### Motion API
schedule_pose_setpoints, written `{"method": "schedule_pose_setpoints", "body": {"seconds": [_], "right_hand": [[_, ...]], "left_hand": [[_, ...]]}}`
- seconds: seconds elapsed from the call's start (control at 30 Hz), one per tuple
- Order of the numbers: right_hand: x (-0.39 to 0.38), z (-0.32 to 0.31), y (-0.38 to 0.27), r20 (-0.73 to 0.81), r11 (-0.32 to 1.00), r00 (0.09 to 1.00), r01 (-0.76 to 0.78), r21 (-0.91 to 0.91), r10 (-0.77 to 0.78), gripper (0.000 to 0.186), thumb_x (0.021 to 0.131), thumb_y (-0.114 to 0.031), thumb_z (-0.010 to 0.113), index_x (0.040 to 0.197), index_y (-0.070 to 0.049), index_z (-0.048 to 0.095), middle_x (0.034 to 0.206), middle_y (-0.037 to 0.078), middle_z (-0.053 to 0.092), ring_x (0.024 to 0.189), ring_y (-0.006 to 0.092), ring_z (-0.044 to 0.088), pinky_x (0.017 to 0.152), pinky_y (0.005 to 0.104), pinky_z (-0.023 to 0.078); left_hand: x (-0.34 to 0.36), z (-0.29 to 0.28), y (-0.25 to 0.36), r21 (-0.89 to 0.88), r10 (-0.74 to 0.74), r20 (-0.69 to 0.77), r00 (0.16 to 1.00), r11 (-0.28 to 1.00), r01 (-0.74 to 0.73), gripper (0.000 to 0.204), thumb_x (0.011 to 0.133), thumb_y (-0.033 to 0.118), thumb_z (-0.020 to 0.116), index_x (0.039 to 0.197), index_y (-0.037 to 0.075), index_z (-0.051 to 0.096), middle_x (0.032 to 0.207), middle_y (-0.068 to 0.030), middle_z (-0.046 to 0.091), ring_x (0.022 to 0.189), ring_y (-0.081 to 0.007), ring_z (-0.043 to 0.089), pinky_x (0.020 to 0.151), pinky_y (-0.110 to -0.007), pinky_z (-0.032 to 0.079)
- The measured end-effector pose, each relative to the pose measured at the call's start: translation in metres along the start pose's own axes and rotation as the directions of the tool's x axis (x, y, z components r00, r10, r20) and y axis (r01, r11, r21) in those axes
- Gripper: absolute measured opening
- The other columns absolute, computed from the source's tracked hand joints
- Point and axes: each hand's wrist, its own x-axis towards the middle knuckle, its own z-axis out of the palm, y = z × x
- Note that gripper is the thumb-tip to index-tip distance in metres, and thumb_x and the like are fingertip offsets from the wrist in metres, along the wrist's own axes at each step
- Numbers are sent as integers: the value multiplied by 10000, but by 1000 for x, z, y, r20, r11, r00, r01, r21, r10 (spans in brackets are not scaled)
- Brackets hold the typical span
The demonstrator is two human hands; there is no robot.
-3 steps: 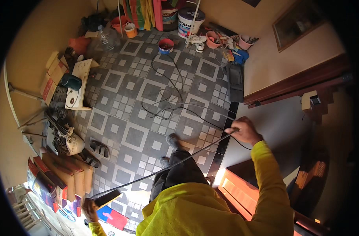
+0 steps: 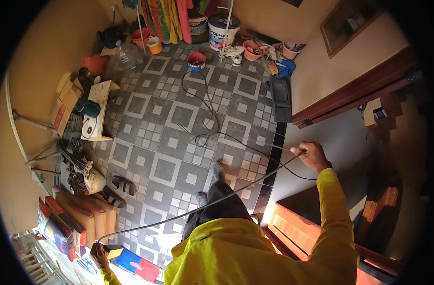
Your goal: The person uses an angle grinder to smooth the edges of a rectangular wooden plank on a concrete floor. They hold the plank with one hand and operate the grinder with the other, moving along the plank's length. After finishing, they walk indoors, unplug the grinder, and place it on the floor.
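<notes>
A long dark cable [image 2: 188,214] runs across in front of my body, from one hand to the other, sagging slightly. My right hand [image 2: 313,156], arm stretched out to the right, is closed around it near the doorway. At the lower left my left hand [image 2: 99,256] grips the cable's other end. A small yellow and dark block-like thing [image 2: 115,251] is beside those fingers; I cannot tell whether it is held. More of the cable lies in loops on the tiled floor [image 2: 172,167].
Paper sacks [image 2: 96,218], sandals [image 2: 123,185] and a low white wooden stand [image 2: 102,107] line the left. A red and blue tub [image 2: 196,61], paint bucket [image 2: 222,32] and plastic bottle [image 2: 126,57] stand at the back. A wooden drawer front [image 2: 293,230] is at my right.
My right hand has shifted right, and my left hand has moved slightly left and down. The cable between them has gone from nearly straight to a sagging curve. The floor loops have drawn smaller.
</notes>
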Motion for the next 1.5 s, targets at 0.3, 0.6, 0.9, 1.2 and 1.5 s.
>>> {"method": "schedule_pose_setpoints", "body": {"seconds": [0.3, 0.6, 0.9, 1.2, 1.5], "right_hand": [[-47, 6, -186, -108, 639, 777, 581, 505, -621, 95, 952, -121, 611, 994, -36, 609, 828, 173, 643, 678, 349, 671, 601, 441, 557], [3, 6, -236, -308, 593, 729, 680, 431, -612, 170, 917, -176, 671, 900, -37, 574, 825, 134, 633, 705, 340, 680, 592, 446, 551], [-23, -52, -43, -76, 737, 902, 394, 549, -426, 352, 871, -376, 767, 842, -41, 662, 703, 173, 650, 656, 369, 651, 636, 447, 503], [-88, -128, 113, 25, 819, 966, -233, 524, 259, 357, 805, -338, 877, 722, -46, 690, 572, 0, 530, 530, 83, 424, 482, 312, 351], [-24, -112, 6, -340, 802, 937, 143, 580, 79, 154, 1019, -177, 617, 965, -36, 648, 851, 8, 624, 696, 94, 559, 681, 269, 486]], "left_hand": [[159, 31, 94, -469, -274, 127, 953, 830, 301, 187, 716, -37, 680, 872, 46, 619, 790, -110, 593, 602, -261, 566, 513, -377, 447], [342, -5, 363, -930, -91, 366, 926, -20, 366, 253, 1020, 206, 569, 1089, 8, 711, 890, 5, 676, 763, -66, 562, 703, -233, 452], [389, -5, 320, -710, 298, -36, 954, 663, -235, 490, 1030, 435, 541, 710, 66, 500, 584, -72, 447, 527, -144, 423, 499, -376, 322], [368, 79, 48, -376, -89, 38, 995, 922, 97, 259, 940, 199, 516, 834, -1, 644, 727, -228, 616, 627, -375, 566, 624, -476, 453], [364, 107, -33, -881, -641, 333, 692, 50, 471, 248, 1021, 303, 603, 882, 97, 599, 699, 30, 517, 572, -83, 497, 471, -304, 428]]}}
